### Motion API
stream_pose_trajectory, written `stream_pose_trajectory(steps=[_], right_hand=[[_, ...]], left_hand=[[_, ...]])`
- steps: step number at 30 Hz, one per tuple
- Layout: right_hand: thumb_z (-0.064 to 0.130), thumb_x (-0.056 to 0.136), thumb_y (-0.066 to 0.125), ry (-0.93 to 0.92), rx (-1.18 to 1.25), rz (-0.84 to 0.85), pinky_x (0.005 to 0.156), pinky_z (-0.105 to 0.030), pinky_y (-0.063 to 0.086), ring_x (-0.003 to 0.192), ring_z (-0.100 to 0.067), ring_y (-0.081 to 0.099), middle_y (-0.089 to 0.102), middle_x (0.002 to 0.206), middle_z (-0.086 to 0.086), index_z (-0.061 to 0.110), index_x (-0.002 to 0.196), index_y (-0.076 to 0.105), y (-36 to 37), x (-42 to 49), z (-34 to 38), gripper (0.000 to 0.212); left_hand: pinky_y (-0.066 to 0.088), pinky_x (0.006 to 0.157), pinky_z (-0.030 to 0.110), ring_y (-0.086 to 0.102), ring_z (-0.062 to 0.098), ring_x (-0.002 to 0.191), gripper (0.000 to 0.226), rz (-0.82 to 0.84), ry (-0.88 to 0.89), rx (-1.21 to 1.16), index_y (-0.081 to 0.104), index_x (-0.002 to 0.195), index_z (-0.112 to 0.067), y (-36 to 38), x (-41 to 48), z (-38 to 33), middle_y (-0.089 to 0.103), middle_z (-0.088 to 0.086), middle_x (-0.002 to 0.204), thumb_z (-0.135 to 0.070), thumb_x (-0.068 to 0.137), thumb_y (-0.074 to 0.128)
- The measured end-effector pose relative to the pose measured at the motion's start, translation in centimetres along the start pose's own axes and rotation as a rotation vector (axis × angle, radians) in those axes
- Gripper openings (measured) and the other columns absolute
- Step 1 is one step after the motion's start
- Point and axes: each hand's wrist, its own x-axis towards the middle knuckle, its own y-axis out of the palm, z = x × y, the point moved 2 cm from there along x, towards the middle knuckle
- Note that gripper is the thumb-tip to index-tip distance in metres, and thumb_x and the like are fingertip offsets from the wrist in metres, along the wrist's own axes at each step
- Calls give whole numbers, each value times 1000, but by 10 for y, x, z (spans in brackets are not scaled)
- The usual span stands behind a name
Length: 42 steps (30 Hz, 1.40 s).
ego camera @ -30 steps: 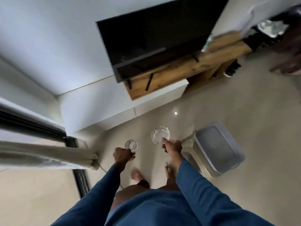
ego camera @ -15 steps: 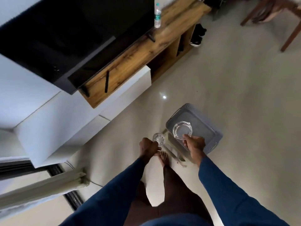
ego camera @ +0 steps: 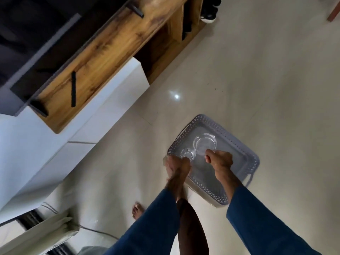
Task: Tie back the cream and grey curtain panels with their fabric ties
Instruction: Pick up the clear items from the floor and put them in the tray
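Person standing on a pale tiled floor (ego camera: 257,80), blue sleeves, one bare foot (ego camera: 138,211) showing.

Grey perforated basket (ego camera: 254,163) sits on the floor in front of the feet, handles at its far-left and near-right ends.

Left hand (ego camera: 177,166): fingers curled round a small clear glass (ego camera: 187,153), over the basket's left corner.

Right hand (ego camera: 219,161): pinching the near rim of a wider glass dish (ego camera: 205,143), over the basket's middle. The two glass pieces are just beside each other. Cannot tell whether either rests on the basket bottom or hangs above it.

Cream curtain panel (ego camera: 42,234): bunched, lower end at the floor's left edge by a dark window frame (ego camera: 27,219), well apart from both hands. Neither hand touches it. A thin cord (ego camera: 95,231) runs across the floor beside it.

Along the wall: wooden cabinet (ego camera: 103,52) with black handles, dark TV screen (ego camera: 27,34) above it, white plinth (ego camera: 73,126) below. Dark shoe (ego camera: 209,16) at the cabinet's far end. Frame is motion-blurred; lettering, if any, is unreadable.
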Motion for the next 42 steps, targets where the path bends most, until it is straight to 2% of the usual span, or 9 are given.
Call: stream_pose_trajectory(steps=[4,9,14,24,29,33,36,39,42], right_hand=[[12,70,73,-28,-10,-17,45,-17,43,40,-8,53,66,50,-5,4,55,71,18,35,0,17],[10,77,77,-77,-18,-20,39,-15,43,44,-8,59,72,61,-10,2,66,74,31,61,0,14],[10,78,81,-59,53,-42,49,-16,53,49,-10,63,72,61,-7,5,67,73,45,72,5,14],[1,74,86,98,317,-67,74,-37,63,70,-24,76,73,70,-13,1,68,70,55,56,-3,18],[-8,80,75,72,355,-17,61,-29,58,67,-25,65,71,68,-13,5,72,72,55,30,-15,16],[-10,82,69,-16,274,-69,57,-27,58,62,-22,67,74,80,-22,-1,91,75,54,3,-28,14],[-1,84,71,-112,136,-88,60,-31,61,63,-19,72,77,78,-9,10,93,76,54,-24,-37,15],[10,84,71,-260,-5,-66,66,-35,62,69,-16,74,77,77,1,18,88,78,60,-58,-39,11],[14,85,74,-412,-143,-9,66,-28,59,71,-12,71,75,77,3,13,88,78,75,-113,-29,6]], left_hand=[[61,62,29,70,19,70,22,-47,-61,3,73,69,-11,35,45,-1,73,4,71,-23,62,56],[32,27,14,70,19,64,12,-26,-135,-30,75,78,-3,46,64,-10,73,7,76,-9,69,68],[63,64,33,73,20,71,21,-70,-198,-22,73,84,-7,70,104,10,75,4,78,-13,64,77],[62,81,33,70,23,98,37,-34,-227,-176,60,119,-2,56,83,3,70,9,113,-12,86,73],[63,73,40,71,27,88,21,-23,-129,-104,63,110,2,46,72,3,70,12,101,1,89,61],[60,60,30,67,23,76,16,16,-27,-32,68,95,5,21,50,0,67,9,85,6,85,55],[46,42,18,58,13,58,21,64,63,11,70,85,5,-1,34,9,63,4,69,5,85,48],[60,61,39,68,16,59,23,87,93,19,67,63,-7,-33,25,36,71,5,65,-9,75,48],[58,65,38,71,20,68,19,127,131,82,71,69,-4,-87,18,74,74,8,71,-10,78,55]])
